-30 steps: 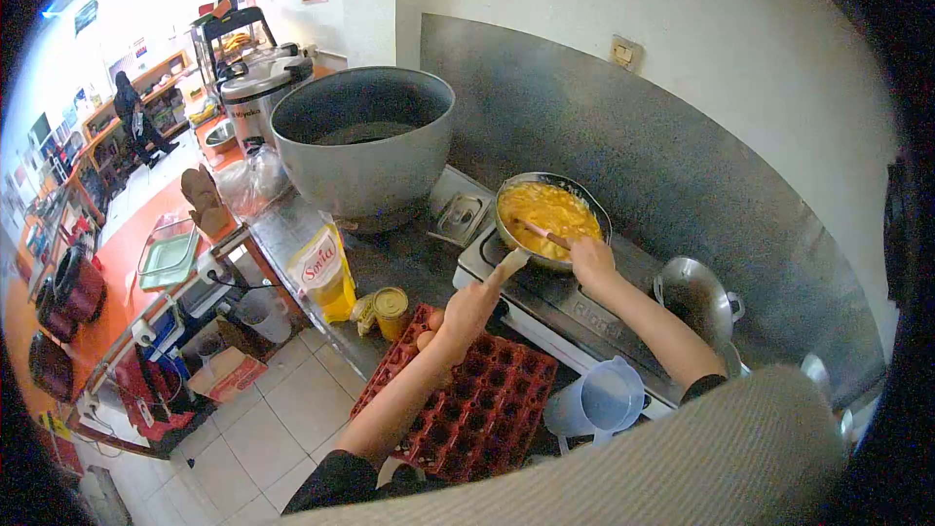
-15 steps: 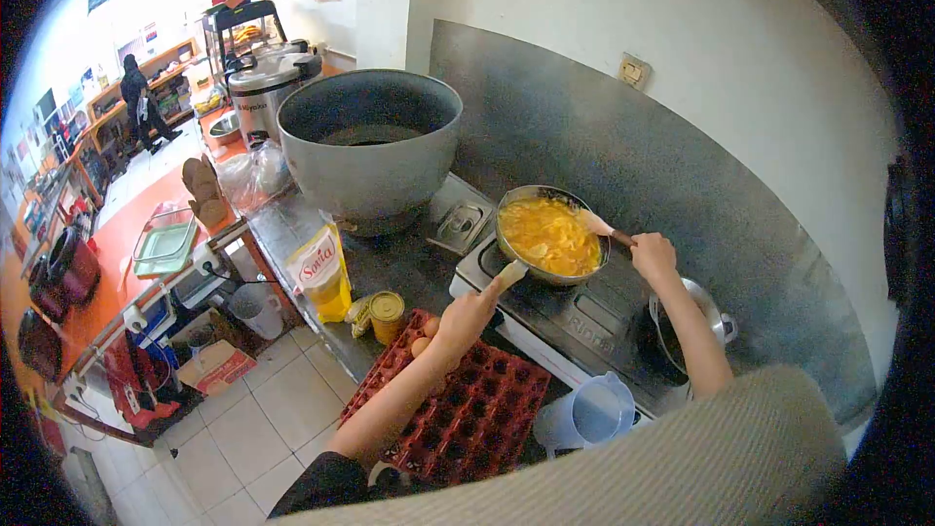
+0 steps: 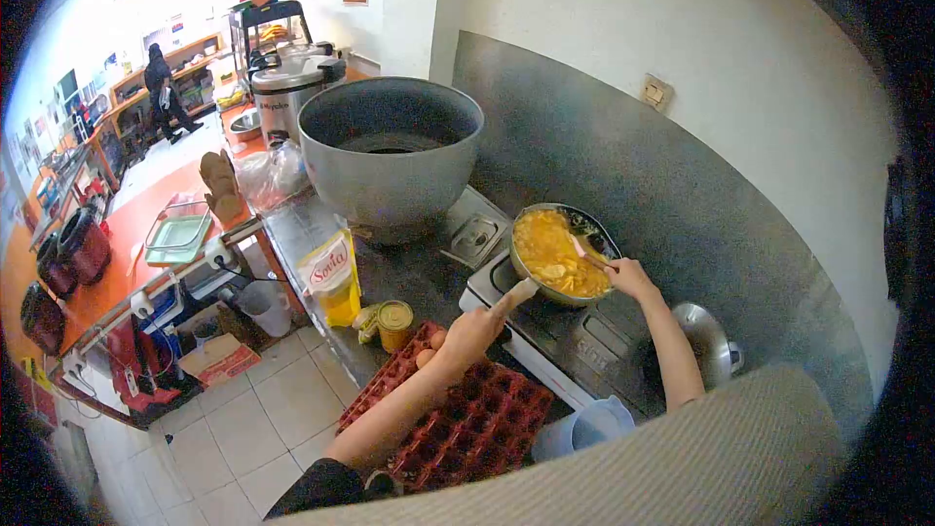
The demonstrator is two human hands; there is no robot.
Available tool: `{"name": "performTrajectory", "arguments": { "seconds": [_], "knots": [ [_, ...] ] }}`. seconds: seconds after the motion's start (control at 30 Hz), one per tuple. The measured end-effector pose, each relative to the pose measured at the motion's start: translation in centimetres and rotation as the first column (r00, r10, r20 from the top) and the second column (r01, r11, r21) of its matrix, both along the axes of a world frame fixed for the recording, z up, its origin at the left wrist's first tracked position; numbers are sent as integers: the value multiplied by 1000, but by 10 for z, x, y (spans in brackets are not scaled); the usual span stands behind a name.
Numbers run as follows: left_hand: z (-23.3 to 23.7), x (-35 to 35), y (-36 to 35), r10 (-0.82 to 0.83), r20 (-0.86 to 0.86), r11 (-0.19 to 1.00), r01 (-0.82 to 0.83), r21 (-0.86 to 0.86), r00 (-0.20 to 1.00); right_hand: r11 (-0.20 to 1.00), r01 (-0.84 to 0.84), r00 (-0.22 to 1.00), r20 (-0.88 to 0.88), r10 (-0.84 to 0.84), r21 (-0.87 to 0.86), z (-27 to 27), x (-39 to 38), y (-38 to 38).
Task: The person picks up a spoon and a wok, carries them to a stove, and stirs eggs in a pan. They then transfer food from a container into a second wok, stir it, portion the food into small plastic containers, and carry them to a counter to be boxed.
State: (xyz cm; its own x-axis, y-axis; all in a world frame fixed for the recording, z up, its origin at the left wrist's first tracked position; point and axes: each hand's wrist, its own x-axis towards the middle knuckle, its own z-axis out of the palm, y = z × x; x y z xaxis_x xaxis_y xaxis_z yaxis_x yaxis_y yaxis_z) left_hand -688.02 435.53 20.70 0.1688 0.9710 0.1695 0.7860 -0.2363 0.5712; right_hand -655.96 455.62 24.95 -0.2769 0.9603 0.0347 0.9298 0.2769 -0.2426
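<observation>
A frying pan (image 3: 515,258) sits on the stove, filled with soft, yellow scrambled egg (image 3: 547,251). My left hand (image 3: 474,334) is wrapped round the pan's pale handle (image 3: 519,294). In my right hand (image 3: 633,279) is a spatula (image 3: 591,257) with a dark handle and a pale pinkish blade, its end in the egg. A dark patch of pan bottom shows at the far right side of the egg. Beneath my left forearm lies a red egg tray (image 3: 467,419), with a few brown eggs (image 3: 426,357) beside my wrist.
Left of the stove stand a big grey pot (image 3: 390,175), an oil pouch (image 3: 332,278) and a yellow can (image 3: 394,323). A plastic jug (image 3: 584,426) is near my body, and a metal lid (image 3: 706,343) rests right of the stove. Farther back, a person (image 3: 164,93) walks by shelves.
The spatula has swept inward from the pan's right rim, pushing egg aside and baring dark pan bottom. My left hand keeps its hold on the handle. The view has shifted slightly.
</observation>
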Motion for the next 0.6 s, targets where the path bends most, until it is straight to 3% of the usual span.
{"name": "performTrajectory", "arguments": {
  "seconds": [0.2,0.3,0.4,0.47,0.57,0.6],
  "knots": [
    [-9,0,1,16,-45,999,-15,31,999,995,-100,995,-24,99,-26,29,-32,-39],
    [-34,0,9,43,55,956,-57,287,998,990,-140,990,-12,140,37,45,-38,-52],
    [-26,2,6,63,7,970,-63,236,998,980,-183,983,27,181,78,50,-52,-73],
    [-27,1,7,59,-13,967,-54,249,998,967,-219,975,69,211,131,41,-69,-88],
    [-24,1,5,49,-9,966,-45,253,999,972,-148,969,221,105,184,13,-83,-86],
    [-22,1,4,47,-3,967,-45,252,999,926,-224,953,268,142,305,-10,-76,-67]
  ]
}}
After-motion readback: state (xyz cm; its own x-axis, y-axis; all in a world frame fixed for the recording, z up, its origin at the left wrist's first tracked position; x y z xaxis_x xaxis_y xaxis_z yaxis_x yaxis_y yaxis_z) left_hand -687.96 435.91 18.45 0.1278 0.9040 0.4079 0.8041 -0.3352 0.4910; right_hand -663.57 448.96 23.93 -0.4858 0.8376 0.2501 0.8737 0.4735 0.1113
